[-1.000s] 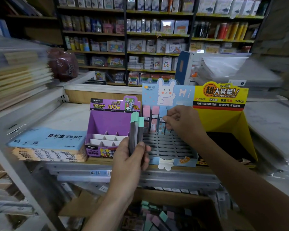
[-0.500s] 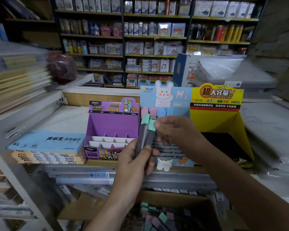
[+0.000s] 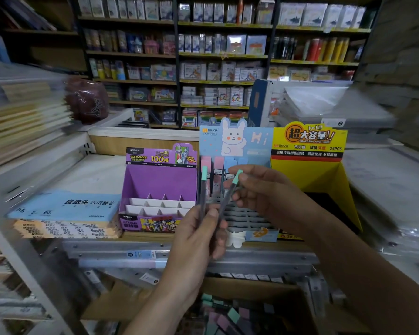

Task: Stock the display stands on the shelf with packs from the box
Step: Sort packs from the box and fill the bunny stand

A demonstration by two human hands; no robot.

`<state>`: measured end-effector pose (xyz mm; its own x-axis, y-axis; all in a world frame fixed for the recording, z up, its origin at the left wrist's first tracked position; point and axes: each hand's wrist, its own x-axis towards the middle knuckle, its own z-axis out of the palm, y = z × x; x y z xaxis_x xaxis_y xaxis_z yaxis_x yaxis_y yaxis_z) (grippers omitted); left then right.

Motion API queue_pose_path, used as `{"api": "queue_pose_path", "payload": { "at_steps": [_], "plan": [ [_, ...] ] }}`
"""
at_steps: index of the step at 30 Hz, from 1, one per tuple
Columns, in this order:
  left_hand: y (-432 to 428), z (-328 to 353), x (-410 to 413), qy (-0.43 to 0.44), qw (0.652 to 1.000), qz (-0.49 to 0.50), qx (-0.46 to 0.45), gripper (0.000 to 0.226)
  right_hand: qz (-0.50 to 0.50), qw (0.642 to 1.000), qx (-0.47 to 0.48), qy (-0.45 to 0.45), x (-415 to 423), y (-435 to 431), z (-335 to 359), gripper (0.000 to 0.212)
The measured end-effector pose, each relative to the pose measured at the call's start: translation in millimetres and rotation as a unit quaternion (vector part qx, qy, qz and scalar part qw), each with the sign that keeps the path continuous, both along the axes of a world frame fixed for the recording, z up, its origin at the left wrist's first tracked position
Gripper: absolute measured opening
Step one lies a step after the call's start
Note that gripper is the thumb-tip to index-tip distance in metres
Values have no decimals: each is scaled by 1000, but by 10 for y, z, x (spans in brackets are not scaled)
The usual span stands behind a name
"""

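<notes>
Split since a second ago: above the box (image 3: 121, 303), the left grip (image 3: 198, 238) clasps one green-capped pack (image 3: 203, 189) upright, the right grip (image 3: 259, 189) pinches its twin (image 3: 225, 203), tilted. Mid-stocking, I judge; next, straighten it into a free slot of the blue stand (image 3: 235, 141) behind.

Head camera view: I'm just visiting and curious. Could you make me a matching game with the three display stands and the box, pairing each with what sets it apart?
Things:
1. purple stand
2. blue bunny stand
3. yellow stand
4. cardboard box

Descriptions:
a. under the shelf, loose packs inside
b. pink and blue packs in its back row
c. white dividers, no packs visible
d. rightmost stand

Pairs: 1-c, 2-b, 3-d, 4-a.
</notes>
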<state>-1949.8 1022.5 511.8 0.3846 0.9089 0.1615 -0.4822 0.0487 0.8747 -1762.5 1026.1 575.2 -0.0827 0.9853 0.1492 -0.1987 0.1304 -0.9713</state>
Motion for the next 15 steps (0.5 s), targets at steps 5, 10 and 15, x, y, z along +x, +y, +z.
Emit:
{"api": "queue_pose_path", "payload": {
  "at_steps": [5, 10, 15],
  "plan": [
    [-13, -49, 41, 82, 992, 29, 89, 12, -54, 995, 21, -85, 18, -47, -39, 31],
    [-36, -61, 94, 69, 994, 47, 75, 9, -138, 982, 28, -129, 73, -94, -2, 29],
    [12, -74, 55, 79, 991, 72, 77, 12, -251, 947, 62, -189, 342, -117, 150, 22]
  ]
}}
